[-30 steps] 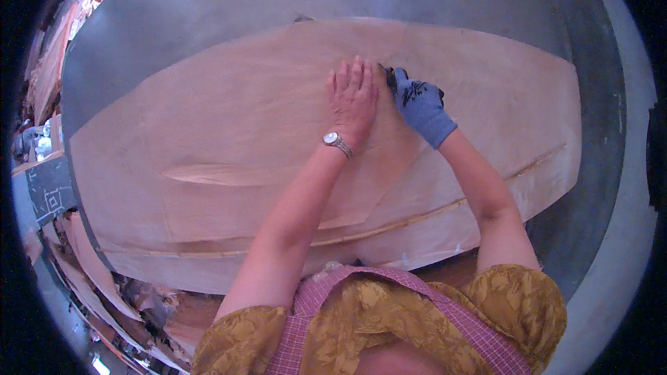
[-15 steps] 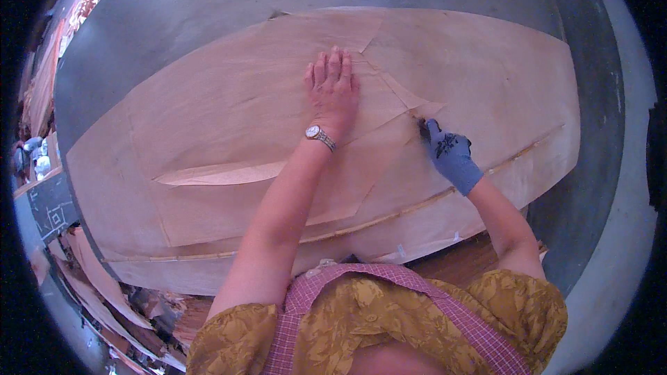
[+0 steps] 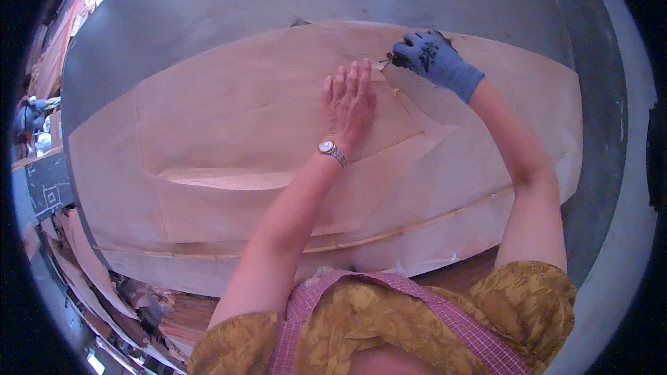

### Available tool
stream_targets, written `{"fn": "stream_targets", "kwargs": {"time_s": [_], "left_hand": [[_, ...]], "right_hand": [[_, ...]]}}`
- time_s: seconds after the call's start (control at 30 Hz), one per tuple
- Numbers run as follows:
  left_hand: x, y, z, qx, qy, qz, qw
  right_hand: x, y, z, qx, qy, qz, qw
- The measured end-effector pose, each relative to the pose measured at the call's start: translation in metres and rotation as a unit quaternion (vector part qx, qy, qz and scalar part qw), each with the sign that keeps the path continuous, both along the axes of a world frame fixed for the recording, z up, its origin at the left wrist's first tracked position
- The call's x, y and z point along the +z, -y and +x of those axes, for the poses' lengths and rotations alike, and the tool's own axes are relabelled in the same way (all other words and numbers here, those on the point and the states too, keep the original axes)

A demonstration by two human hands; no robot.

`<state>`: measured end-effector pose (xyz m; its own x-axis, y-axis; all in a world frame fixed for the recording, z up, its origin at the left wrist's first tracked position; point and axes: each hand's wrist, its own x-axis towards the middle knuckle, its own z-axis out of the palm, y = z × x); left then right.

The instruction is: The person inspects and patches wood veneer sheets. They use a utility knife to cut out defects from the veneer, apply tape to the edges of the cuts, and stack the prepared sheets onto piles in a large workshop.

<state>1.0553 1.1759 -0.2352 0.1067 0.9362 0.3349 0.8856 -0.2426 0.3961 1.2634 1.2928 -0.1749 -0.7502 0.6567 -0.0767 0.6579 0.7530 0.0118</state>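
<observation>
A large, pale brown wood veneer sheet point(image 3: 208, 118) lies in front of me, with overlapping pieces and dark seams across it. My bare left hand point(image 3: 349, 107) rests flat on the veneer, fingers stretched out, a watch point(image 3: 332, 151) on its wrist. Up and to its right, my right hand point(image 3: 434, 61), in a blue-grey glove, is closed round a small dark tool with a thin tip point(image 3: 385, 62). That tip is at the veneer near the top of an angled seam point(image 3: 410, 107); the fingers hide most of the tool. Below my left hand, a long fold point(image 3: 229, 179) stands raised.
The veneer lies on a wide, dark grey tabletop point(image 3: 229, 14). Split wood and veneer scraps point(image 3: 94, 250) are heaped at the lower left, beyond the table edge. A dark board with white marks point(image 3: 50, 191) sticks out at the left.
My right hand has moved up and away from me, from the seam's lower end to its upper end. My left hand has slid slightly right and nearer, still flat; the veneer has shifted slightly.
</observation>
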Motion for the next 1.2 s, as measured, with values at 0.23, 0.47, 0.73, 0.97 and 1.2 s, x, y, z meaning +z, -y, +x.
{"fn": "stream_targets", "kwargs": {"time_s": [0.23, 0.47, 0.73, 0.97, 1.2], "left_hand": [[-0.003, 0.0, 0.0, 0.007, -0.002, -0.014, 1.0], [0.001, -0.003, 0.001, 0.003, -0.024, -0.034, 0.999], [-0.007, 0.001, 0.001, 0.007, -0.022, -0.04, 0.999], [-0.003, 0.002, 0.006, 0.011, -0.005, -0.03, 0.999], [-0.005, 0.006, -0.002, -0.011, -0.015, -0.03, 0.999]], "right_hand": [[-0.008, -0.046, -0.01, 0.179, 0.035, -0.033, 0.983], [-0.009, -0.055, -0.018, 0.193, 0.068, -0.05, 0.978], [-0.004, -0.1, 0.001, 0.218, 0.112, -0.056, 0.968], [0.009, -0.162, 0.09, 0.063, 0.177, -0.019, 0.982], [0.009, -0.067, -0.05, -0.041, -0.27, -0.186, 0.944]]}}
